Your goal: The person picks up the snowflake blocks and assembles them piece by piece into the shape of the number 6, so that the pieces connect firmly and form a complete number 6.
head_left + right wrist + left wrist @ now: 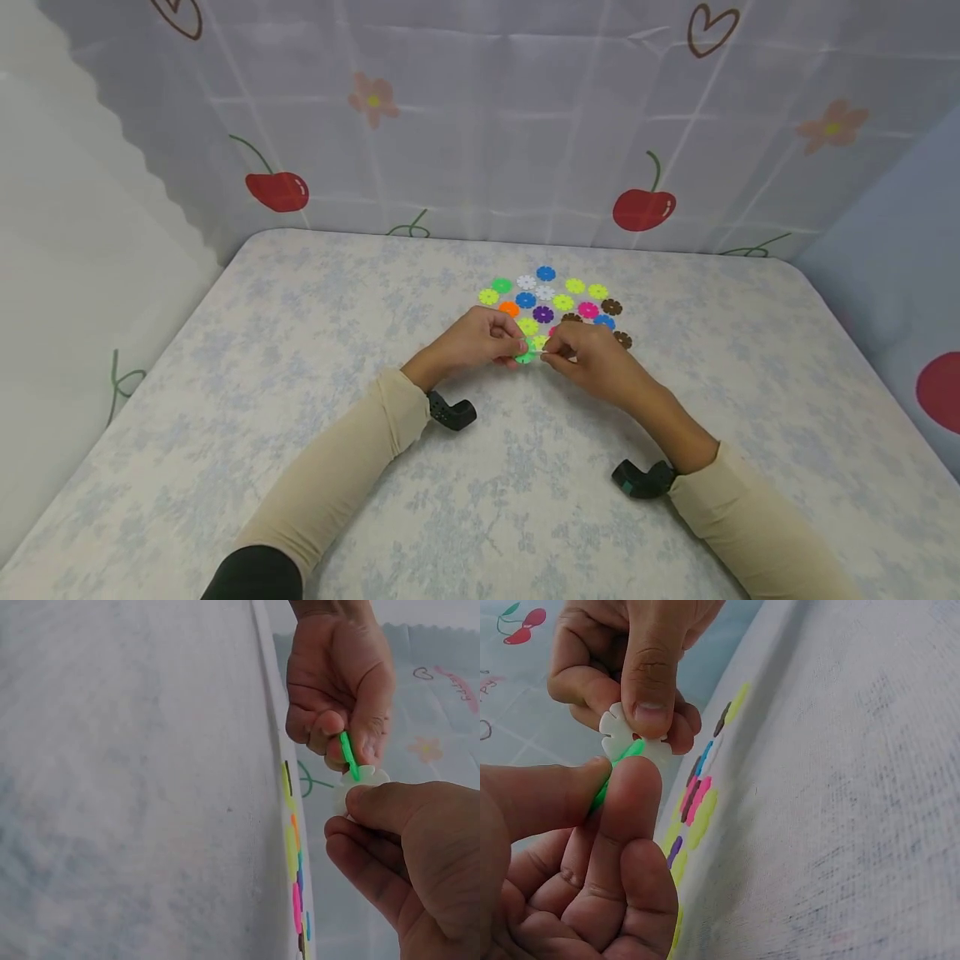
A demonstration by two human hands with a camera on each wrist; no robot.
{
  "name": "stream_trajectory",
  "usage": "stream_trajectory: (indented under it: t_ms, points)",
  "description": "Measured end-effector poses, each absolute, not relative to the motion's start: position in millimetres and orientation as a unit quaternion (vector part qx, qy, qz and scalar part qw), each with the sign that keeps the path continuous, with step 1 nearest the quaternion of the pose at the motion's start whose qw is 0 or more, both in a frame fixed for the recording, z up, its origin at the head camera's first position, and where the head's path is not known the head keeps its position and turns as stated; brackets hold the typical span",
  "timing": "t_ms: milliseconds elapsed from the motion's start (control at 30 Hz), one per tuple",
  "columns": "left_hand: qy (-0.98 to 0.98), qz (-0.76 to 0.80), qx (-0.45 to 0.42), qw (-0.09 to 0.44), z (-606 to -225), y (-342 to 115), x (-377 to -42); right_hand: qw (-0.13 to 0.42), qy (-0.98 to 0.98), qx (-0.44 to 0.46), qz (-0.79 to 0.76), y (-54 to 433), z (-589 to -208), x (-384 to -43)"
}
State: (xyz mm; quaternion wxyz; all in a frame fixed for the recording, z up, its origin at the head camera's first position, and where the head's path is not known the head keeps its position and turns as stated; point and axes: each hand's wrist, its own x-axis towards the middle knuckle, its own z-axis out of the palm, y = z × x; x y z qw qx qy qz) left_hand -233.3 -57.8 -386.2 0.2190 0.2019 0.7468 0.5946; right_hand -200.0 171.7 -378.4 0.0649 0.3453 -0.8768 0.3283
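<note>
Thumb and fingers of my left hand [476,340] pinch a green flower-shaped disc [347,754] with a notched rim. My right hand [597,362] pinches a white flower-shaped disc [616,733] between thumb and fingers. The two discs meet edge to edge at an angle, the green one's rim against or in a notch of the white one; how deep it sits is partly hidden by the fingertips. Both hands are close together, just in front of a cluster of similar discs on the table.
Behind the hands, several flat discs lie spread on the table [360,517]: a purple disc [543,314], an orange disc [508,309], a brown disc [611,307], plus blue, yellow, pink and white ones. A patterned curtain [480,125] hangs beyond the table's far edge.
</note>
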Motion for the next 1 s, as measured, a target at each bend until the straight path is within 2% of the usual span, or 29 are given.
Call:
stream_trajectory:
  t_ms: [367,567,700,833,1000]
  points:
    - [0.757,0.57,0.222,0.229,-389,-59,-238,0.073,-0.868,0.358,0.336,174,-376,-203]
    - [0.769,0.552,0.219,0.237,-394,-62,-240,0.053,-0.878,0.341,0.332,178,-375,-205]
    - [0.768,0.554,0.208,0.245,-394,-64,-240,0.028,-0.923,0.265,0.278,192,-370,-210]
    - [0.757,0.565,0.202,0.259,-393,-66,-240,-0.026,-0.958,0.19,0.211,215,-363,-216]
    - [0.743,0.578,0.198,0.273,-391,-67,-238,-0.096,-0.962,0.174,0.186,239,-357,-217]
